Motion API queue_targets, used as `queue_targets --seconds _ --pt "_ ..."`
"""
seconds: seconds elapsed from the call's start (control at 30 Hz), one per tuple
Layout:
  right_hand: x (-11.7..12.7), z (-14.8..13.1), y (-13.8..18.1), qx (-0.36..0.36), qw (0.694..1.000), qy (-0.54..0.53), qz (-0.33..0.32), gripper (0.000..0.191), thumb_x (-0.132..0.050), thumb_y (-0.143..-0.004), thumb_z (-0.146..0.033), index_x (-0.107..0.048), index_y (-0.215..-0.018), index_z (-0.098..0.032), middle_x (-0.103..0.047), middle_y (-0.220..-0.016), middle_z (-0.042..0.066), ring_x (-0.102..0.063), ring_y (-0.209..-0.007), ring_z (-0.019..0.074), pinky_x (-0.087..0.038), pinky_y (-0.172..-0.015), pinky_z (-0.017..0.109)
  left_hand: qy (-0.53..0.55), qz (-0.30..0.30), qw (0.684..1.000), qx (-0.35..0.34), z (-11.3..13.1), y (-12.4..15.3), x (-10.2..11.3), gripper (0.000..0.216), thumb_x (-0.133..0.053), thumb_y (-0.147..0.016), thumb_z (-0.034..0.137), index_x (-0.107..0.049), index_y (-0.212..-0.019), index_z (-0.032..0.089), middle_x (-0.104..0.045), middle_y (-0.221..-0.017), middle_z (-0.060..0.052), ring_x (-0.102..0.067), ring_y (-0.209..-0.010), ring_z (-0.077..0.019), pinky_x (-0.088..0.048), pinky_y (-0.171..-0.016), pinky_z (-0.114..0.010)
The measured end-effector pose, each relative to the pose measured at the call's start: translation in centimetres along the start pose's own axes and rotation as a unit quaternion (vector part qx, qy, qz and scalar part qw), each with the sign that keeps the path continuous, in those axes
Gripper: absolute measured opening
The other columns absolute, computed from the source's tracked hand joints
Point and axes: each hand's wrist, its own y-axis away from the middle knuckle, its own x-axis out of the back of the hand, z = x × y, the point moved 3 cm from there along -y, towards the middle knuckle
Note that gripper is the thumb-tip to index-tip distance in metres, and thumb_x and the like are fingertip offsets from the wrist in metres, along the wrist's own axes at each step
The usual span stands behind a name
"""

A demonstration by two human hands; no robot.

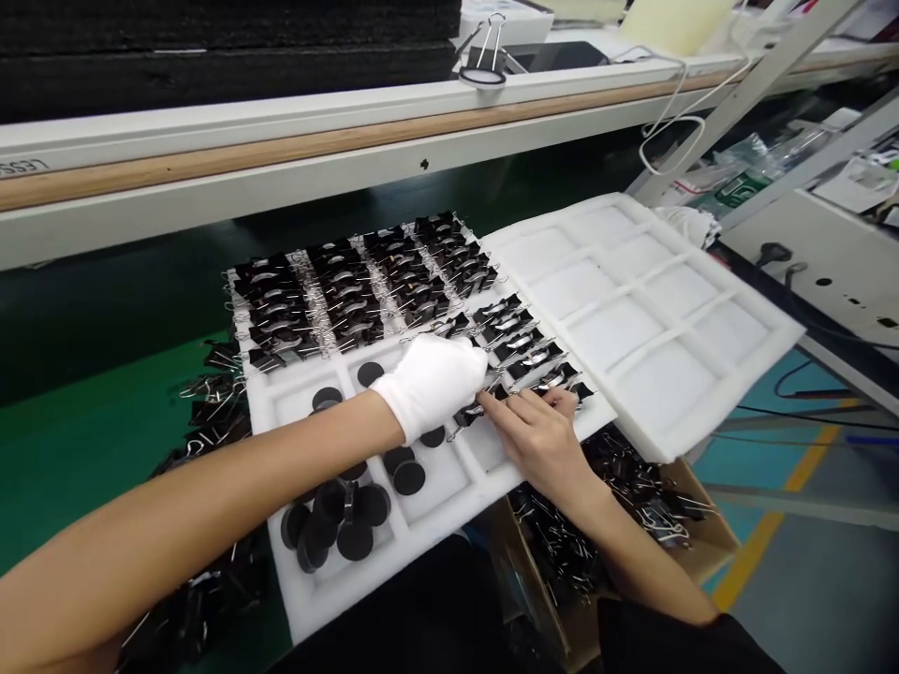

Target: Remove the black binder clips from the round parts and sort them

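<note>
Binder clips (346,281) pack the white tray's (442,519) far rows — seemingly done — while loose discs (355,541) at near left look still to do. Your left hand (435,379) and right hand (542,435) meet over clips at right, fingers bent; their grip I can't tell.

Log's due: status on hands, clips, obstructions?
Gloved left hand, bare right hand together at black clips in white tray. Exact grip hidden. Left forearm crosses above black discs.

The gloved left hand (436,379) and bare right hand (539,435) meet at black binder clips (521,339) on a white foam tray (444,493), with dark discs (355,538) in its nearer cells, a cardboard box (711,543) of clips below
</note>
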Motion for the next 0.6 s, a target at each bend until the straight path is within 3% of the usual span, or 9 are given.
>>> queue_targets --seconds 0.07,0.4,0.6 --pt "0.3 0.0 0.0 -0.005 1.0 0.01 -0.002 0.038 -0.047 -0.095 0.009 -0.074 -0.113 -0.013 -0.051 -0.066 -0.003 -0.042 -0.068 0.0152 -0.025 -0.077 0.037 -0.005 -0.005 1.0 0.0 0.1 -0.2 0.0 0.017 -0.052 -0.092 0.008 -0.069 -0.094 0.009 -0.071 -0.089 -0.015 -0.074 -0.082 -0.0311 -0.051 -0.064 -0.035" --pt "2.2 0.6 -1.7 0.03 0.99 0.039 -0.134 0.041 -0.044 -0.095 0.008 -0.07 -0.122 -0.01 -0.056 -0.075 0.003 -0.047 -0.075 0.0212 -0.026 -0.079 0.04 -0.005 0.017 1.0 0.005 -0.2 0.3 -0.8 0.021 -0.05 -0.1 0.022 -0.067 -0.1 0.011 -0.071 -0.095 -0.014 -0.074 -0.084 -0.0318 -0.05 -0.063 -0.036" --pt "1.1 1.5 -1.2 0.013 0.989 0.023 -0.144 0.043 -0.041 -0.096 0.006 -0.069 -0.124 -0.012 -0.056 -0.07 0.001 -0.05 -0.071 0.0206 -0.026 -0.078 0.04 -0.025 0.012 0.999 -0.04 0.0 0.0 -0.5 0.016 -0.053 -0.091 0.006 -0.068 -0.093 0.01 -0.071 -0.089 -0.014 -0.074 -0.08 -0.0317 -0.051 -0.06 -0.037"
